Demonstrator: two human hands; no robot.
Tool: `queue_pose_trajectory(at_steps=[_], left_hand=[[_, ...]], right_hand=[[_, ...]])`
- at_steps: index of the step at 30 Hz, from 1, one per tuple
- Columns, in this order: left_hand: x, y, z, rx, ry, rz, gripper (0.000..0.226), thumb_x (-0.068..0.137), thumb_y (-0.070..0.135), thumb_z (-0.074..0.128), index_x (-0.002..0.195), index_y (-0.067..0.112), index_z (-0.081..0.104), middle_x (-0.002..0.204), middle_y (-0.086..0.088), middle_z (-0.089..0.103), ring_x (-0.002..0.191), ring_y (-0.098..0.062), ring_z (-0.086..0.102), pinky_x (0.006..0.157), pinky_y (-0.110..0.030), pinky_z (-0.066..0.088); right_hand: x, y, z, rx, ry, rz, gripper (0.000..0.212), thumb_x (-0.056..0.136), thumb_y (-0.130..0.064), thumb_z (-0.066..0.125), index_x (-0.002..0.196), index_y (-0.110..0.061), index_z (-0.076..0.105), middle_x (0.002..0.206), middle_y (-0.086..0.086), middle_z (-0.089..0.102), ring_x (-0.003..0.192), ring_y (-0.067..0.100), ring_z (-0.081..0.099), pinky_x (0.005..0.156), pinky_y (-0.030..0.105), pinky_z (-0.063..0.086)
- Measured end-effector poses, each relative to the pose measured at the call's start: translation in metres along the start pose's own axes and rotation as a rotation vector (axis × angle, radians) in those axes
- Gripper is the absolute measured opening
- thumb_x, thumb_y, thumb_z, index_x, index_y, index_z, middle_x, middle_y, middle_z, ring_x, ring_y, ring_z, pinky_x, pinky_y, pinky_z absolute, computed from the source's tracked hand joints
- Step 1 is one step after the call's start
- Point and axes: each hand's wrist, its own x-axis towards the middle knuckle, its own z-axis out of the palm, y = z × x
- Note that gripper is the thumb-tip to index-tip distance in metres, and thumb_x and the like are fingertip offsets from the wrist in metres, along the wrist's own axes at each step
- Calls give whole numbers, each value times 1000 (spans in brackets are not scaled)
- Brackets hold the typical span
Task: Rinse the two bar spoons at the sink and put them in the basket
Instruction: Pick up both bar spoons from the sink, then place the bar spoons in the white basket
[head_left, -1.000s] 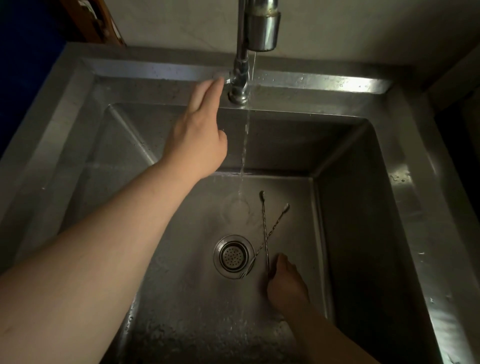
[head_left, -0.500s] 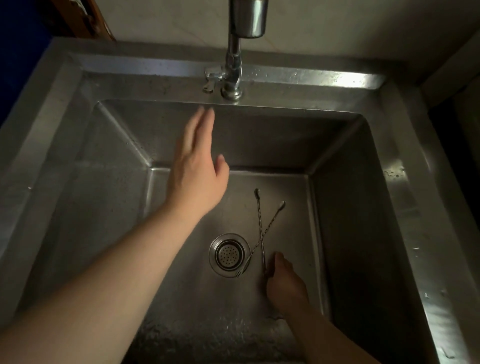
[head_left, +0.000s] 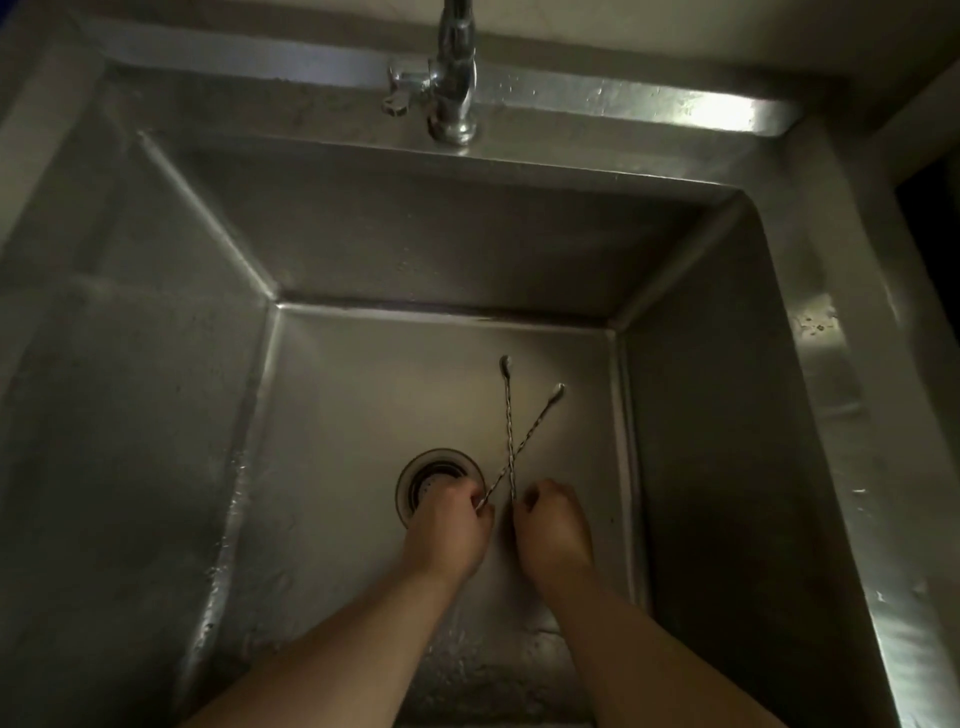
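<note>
Two thin twisted bar spoons lie crossed on the floor of the steel sink (head_left: 363, 384). One bar spoon (head_left: 537, 415) slants up to the right; my left hand (head_left: 451, 525) pinches its near end beside the drain. The other bar spoon (head_left: 507, 410) runs almost straight away from me; my right hand (head_left: 551, 525) pinches its near end. Both hands sit low in the basin, close together, fingers curled. No basket is in view.
The drain strainer (head_left: 434, 475) is partly covered by my left hand. The tap (head_left: 452, 67) with its lever stands at the back rim; no water runs. Water drops lie on the sink floor near me. High steel walls surround the basin.
The water has stopped. My left hand came down from the tap lever to the sink floor and took one spoon's end. My right hand closed on the other spoon's end.
</note>
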Motion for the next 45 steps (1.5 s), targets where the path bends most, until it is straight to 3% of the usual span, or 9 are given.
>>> queue_pose_trajectory(at_steps=[5,8,12,19,28,32,37,39,45], left_hand=[[7,-2,15,-37,14,-23,14,81,20,68,85,6,67,89,-14,69,87,-30,62,63,-29,32],[8,-6,18,-13,-21,-51,13,83,20,67,83,8,63,88,-12,70,87,-29,64,63,-29,35],[12,-12,21,48,-30,-120,16,90,17,58,93,4,66,103,-18,70,99,-36,64,75,-36,45],[15,-15,20,135,-127,-124,26,90,4,48,108,-2,66,115,-23,68,108,-38,62,86,-39,48],[-11,-9,-16,44,-38,-83,4,85,11,57,85,9,61,93,-16,70,90,-38,63,64,-34,37],[-33,11,-54,-27,78,-26,5,84,12,62,79,11,59,72,-9,63,71,-34,59,58,-35,36],[-72,58,-116,-75,206,168,12,84,12,65,76,14,57,68,3,56,59,-17,47,51,-22,28],[-90,81,-139,-76,216,245,16,84,14,66,74,15,54,65,5,55,57,-11,46,52,-17,34],[-146,170,-203,-71,264,446,23,83,16,70,72,28,54,62,12,54,74,-5,57,56,-10,41]], right_hand=[[8,4,10,8,-69,24,22,90,-26,60,101,-7,62,108,14,65,98,31,61,74,29,42],[8,5,14,-5,-73,36,20,90,-22,60,103,-8,65,108,14,67,100,30,63,78,31,47],[11,4,15,-42,-66,61,22,93,-16,51,106,-7,66,112,15,68,105,31,63,84,32,49],[7,5,15,-52,-104,81,23,90,-10,49,106,-3,64,115,18,66,108,34,61,83,31,48],[-31,-4,-8,214,-57,82,11,83,-21,61,83,-11,55,89,15,69,83,33,63,62,27,38],[-63,-17,-46,243,3,-8,10,83,-16,58,78,-17,50,66,-2,55,74,29,61,58,27,36],[-119,-39,-117,334,135,-146,8,86,-13,58,79,-14,53,68,4,62,63,23,59,58,41,48],[-142,-47,-149,369,189,-187,7,86,-12,59,79,-13,56,71,5,63,66,24,60,62,43,50],[-214,-49,-262,406,445,-291,15,83,-17,66,72,-20,56,65,-4,57,69,11,55,57,25,42]])
